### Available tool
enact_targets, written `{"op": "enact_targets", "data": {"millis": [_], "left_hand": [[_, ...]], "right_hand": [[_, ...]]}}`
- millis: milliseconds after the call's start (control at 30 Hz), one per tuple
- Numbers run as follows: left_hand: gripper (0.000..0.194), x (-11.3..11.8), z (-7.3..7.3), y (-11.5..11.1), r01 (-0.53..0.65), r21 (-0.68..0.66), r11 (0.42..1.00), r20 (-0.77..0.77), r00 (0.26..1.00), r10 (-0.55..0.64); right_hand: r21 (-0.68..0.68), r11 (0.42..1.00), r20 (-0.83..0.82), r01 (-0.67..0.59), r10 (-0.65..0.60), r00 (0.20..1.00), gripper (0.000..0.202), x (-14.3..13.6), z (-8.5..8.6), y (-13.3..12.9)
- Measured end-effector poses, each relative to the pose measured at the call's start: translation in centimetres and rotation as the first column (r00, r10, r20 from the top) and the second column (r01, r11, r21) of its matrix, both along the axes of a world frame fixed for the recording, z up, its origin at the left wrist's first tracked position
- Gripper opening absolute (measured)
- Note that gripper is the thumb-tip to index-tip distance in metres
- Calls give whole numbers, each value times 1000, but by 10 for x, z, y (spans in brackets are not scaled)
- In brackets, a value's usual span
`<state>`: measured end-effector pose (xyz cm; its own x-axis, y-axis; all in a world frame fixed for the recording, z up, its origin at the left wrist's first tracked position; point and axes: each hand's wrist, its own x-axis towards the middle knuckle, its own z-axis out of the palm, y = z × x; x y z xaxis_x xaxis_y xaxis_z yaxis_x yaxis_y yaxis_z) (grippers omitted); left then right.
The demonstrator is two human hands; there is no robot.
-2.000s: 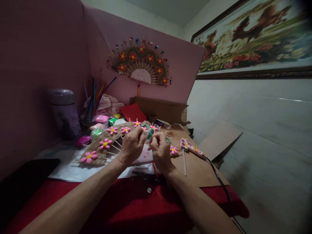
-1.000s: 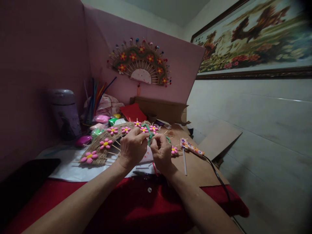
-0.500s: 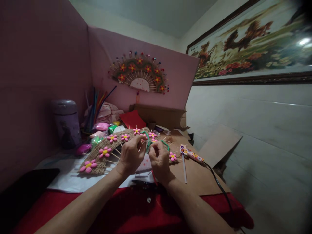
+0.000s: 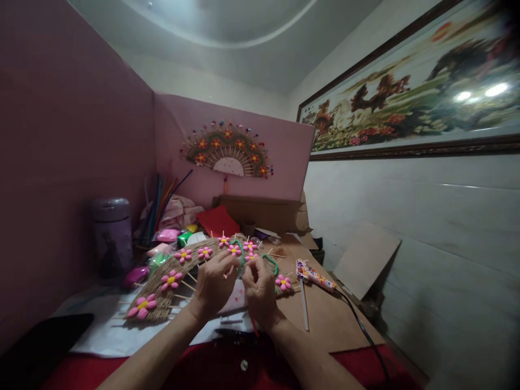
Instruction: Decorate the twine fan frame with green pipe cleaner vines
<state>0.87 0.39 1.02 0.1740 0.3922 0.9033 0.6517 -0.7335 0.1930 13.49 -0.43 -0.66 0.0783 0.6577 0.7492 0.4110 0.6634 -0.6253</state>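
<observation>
Your left hand [image 4: 213,287] and right hand [image 4: 258,290] meet over the middle of the jute fan [image 4: 179,273] that lies on the table [image 4: 333,319]. The fingers of both hands are closed, pinching a green pipe cleaner [image 4: 268,261] that loops just above the fan's upper edge, beside its pink flowers [image 4: 170,280]. A patterned glue gun [image 4: 314,275] lies just right of the fan on brown cardboard, its black cord trailing away toward the table's near right edge. A purple flask [image 4: 111,235] stands well left of the fan, against the pink partition. A finished fan [image 4: 227,150] hangs on the partition behind and above the jute fan.
</observation>
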Motion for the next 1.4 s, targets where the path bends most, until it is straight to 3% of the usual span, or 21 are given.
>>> {"op": "enact_targets", "data": {"millis": [167, 433, 500, 600, 733, 900, 1000, 1100, 1200, 1233, 1300, 1400], "left_hand": [[19, 2, 0, -5, -199, 125, 972, -87, 974, 210], [19, 5, 0, -9, -269, 42, 962, -129, 954, 272], [20, 6, 0, -11, -221, -25, 975, -116, 969, 217], [22, 7, 2, -10, -49, -172, 984, 2, 999, 50], [21, 4, 5, -7, 182, -338, 923, 163, 978, -133], [16, 1, 7, -4, 124, -283, 951, 62, 992, -111], [14, 2, 6, -3, 174, -263, 949, 134, 981, -143], [11, 3, 8, -1, 313, -315, 896, 402, 899, -173], [11, 3, 11, 0, 516, -338, 787, 674, 716, -181], [13, 2, 13, 0, 575, -336, 746, 734, 656, -176], [17, 2, 16, -1, 648, -333, 686, 802, 577, -156], [16, 2, 17, -2, 650, -358, 671, 780, 603, -167]], "right_hand": [[-1, 999, 3, 32, -32, 999, 12, 0, -3, 3], [51, 997, 44, 53, -55, 998, 11, 0, -4, 3], [69, 997, 51, 42, -46, 998, 11, 1, -2, 4], [89, 996, 50, 13, -18, 999, 10, 4, -1, 5], [100, 995, 77, -23, 16, 997, 9, 9, -1, 7], [127, 991, 137, -38, 20, 990, 11, 11, 0, 6], [107, 991, 101, -75, 64, 993, 10, 10, 0, 3], [101, 994, 5, -36, 36, 999, 8, 11, 2, 1], [126, 986, -139, 111, -93, 986, 21, 11, 6, 2], [103, 990, -189, 99, -78, 979, 27, 10, 7, 3], [-21, 996, -301, -90, 80, 950, 35, 9, 10, 6], [-185, 875, -531, -447, 293, 795, 31, 6, 11, 11]]}}
